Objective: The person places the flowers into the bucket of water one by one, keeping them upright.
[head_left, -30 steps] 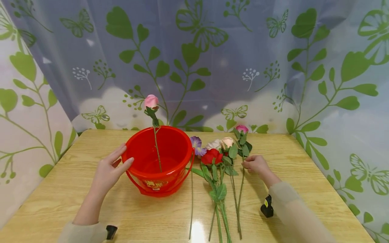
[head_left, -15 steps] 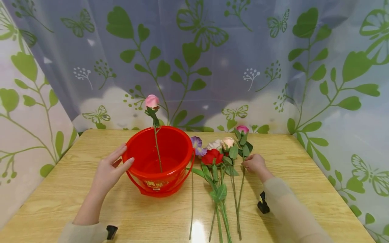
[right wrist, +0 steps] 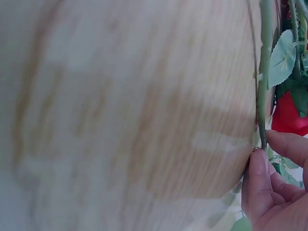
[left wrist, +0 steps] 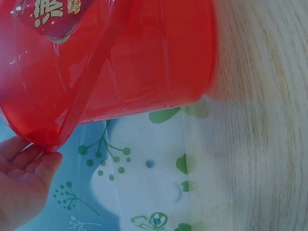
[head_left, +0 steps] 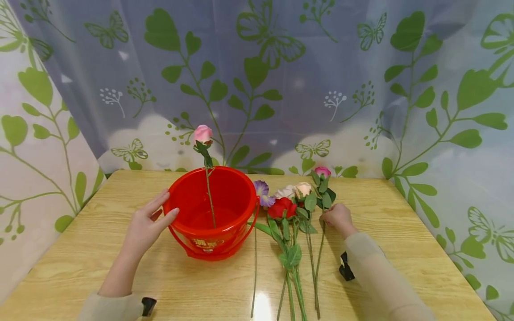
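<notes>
My left hand [head_left: 146, 225] holds the rim of a red plastic bucket [head_left: 217, 238], its thumb beside the handle's joint in the left wrist view. Standing in the bucket is a light pink rose [head_left: 203, 133], its stem leaning against the inside. My right hand [head_left: 338, 218] pinches the green stem of a dark pink rose [head_left: 322, 172] that lies on the table at the right end of a row of flowers. In the right wrist view, thumb and forefinger meet about that stem [right wrist: 263, 96].
Between bucket and right hand lie a purple flower [head_left: 263, 194], a white flower [head_left: 285, 192], a peach rose [head_left: 303, 189] and a red rose [head_left: 282, 208], stems toward me. The wooden table [head_left: 192, 290] ends at a leaf-and-butterfly-patterned curtain [head_left: 281, 111].
The right wrist and sleeve have shifted slightly left and turned, while the fingers stay at the dark pink rose's stem. The left hand and bucket have stayed put; the view has shifted a little.
</notes>
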A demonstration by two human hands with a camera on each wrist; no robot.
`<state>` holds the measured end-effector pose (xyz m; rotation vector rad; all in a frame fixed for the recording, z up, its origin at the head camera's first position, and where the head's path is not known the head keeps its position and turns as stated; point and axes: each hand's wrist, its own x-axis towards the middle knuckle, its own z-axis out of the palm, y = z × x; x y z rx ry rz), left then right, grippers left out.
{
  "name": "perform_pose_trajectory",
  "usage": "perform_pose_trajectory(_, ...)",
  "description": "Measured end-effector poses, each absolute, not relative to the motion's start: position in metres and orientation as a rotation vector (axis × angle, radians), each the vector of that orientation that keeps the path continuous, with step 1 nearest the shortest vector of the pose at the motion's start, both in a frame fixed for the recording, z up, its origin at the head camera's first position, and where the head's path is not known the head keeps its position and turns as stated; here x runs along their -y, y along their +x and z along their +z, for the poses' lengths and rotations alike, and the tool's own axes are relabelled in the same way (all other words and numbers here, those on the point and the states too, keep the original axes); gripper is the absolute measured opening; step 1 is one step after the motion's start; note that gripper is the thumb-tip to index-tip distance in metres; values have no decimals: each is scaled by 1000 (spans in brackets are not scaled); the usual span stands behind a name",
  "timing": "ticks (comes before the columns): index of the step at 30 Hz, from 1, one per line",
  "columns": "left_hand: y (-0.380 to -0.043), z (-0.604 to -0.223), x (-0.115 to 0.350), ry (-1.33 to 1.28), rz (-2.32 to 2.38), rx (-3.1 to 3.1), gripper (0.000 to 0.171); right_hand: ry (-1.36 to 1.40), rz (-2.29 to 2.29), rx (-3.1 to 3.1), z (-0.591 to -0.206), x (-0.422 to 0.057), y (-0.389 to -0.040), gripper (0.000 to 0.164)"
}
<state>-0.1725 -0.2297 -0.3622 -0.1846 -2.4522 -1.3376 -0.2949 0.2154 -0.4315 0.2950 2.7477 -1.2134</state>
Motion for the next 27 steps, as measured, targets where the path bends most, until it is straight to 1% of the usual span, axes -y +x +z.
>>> perform_pose_trajectory(3,-173,-362,230,-183,-1340,2451,55,306,-1208,-2760,-432,-216,-295,29)
perform_pose_trajectory(11,-173,-362,230,-192,-1333,2446,55,342,-1292,-2729,-431,-219,-296,9)
perform_pose_trajectory(15,-174,-363,230,-195,-1333,2446,55,384,-1442,-2617,-432,-222,-296,9)
perform_pose_trajectory(18,-174,-363,230,-194,-1329,2446,55,415,-1535,-2528,-432,-223,-297,5)
perform_pose_trajectory(22,-173,-363,230,-194,-1327,2444,54,441,-1581,-2466,-431,-226,-297,11)
perform_pose_trajectory(26,-173,-363,230,-193,-1328,2445,55,446,-1607,-2430,-430,-228,-296,3)
perform_pose_trajectory(27,-173,-363,230,-192,-1330,2446,55,443,-1610,-2425,-430,-228,-296,5)
